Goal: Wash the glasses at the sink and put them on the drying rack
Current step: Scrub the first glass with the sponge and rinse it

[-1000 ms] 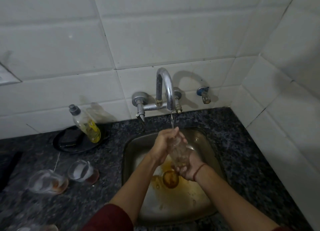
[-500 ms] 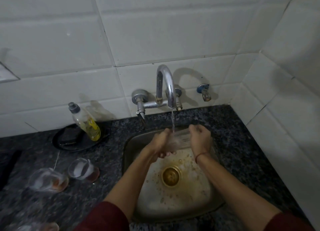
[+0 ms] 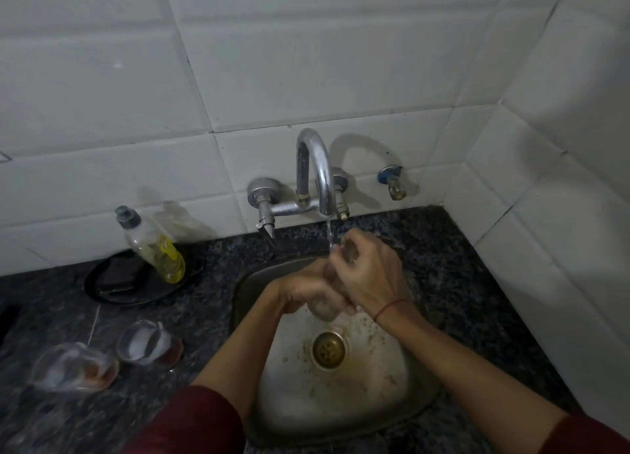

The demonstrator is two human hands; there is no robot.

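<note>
Clear drinking glass (image 3: 322,308) sits between both your hands over the steel sink (image 3: 341,409), just under the thin stream from the curved chrome tap (image 3: 320,170). Your left hand (image 3: 300,291) has its fingers curled round the lower part of the glass, and your right hand (image 3: 370,276), the one with the red thread at the wrist, wraps the upper part with its fingers bent at the rim, where the water lands. You look to be at the rinsing and rubbing step for this one. On the dark speckled stone worktop (image 3: 460,266) to your left, a foam-streaked clear glass (image 3: 146,343) and a second tipped glass (image 3: 75,366) lie on their sides, both showing brownish residue, so most of the job seems to be ahead. Next, turn the mouth into the stream, tip the water out, and grip firmly, since wet glass is likely slippery. No drying rack is in view, so you will have to look for it before setting the glass down.
</note>
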